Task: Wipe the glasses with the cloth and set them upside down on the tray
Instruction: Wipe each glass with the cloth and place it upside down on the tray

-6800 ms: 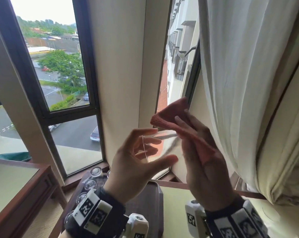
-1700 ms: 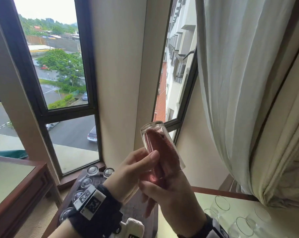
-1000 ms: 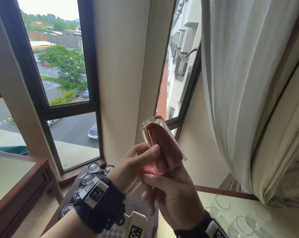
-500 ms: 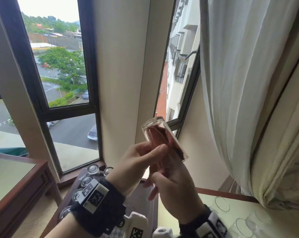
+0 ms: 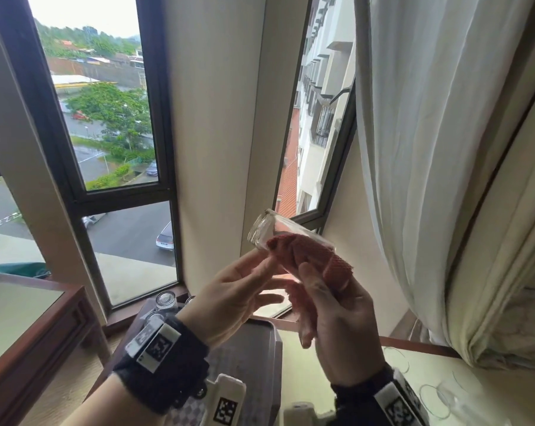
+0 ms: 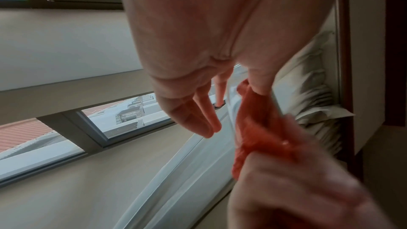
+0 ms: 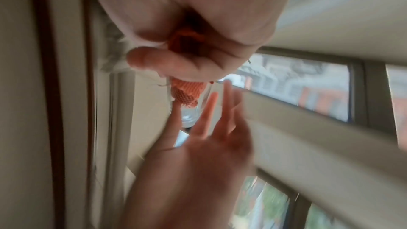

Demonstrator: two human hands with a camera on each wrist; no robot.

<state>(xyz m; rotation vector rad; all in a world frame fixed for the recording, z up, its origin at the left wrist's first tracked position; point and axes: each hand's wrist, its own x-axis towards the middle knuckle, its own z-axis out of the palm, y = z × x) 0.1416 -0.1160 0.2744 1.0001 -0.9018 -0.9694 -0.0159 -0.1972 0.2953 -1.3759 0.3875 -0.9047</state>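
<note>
1. Nearest the camera, the right hand (image 5: 337, 318) was seen from behind, its fingers curled around the red cloth (image 5: 312, 256) and around the open end of the glass (image 5: 278, 235).
2. The cloth was bunched inside and over the mouth of the glass, just beyond the right fingertips; one end hung down into the right palm.
3. The left hand (image 5: 238, 290) was held just beside the right, its fingers nearly straight. Its thumb tip was laid against the side of the glass near the cloth; whether the other left fingers touched the glass could not be told.
4. The glass was held in the air, tilted, its thick base pointed up and away from both sets of fingers.
5. Below and beyond the fingers, a dark tray (image 5: 260, 342) was seen, with upturned glasses (image 5: 164, 301) at its far left corner.
6. Below the right wrist, more glasses (image 5: 438, 401) stood on a tabletop.
</note>
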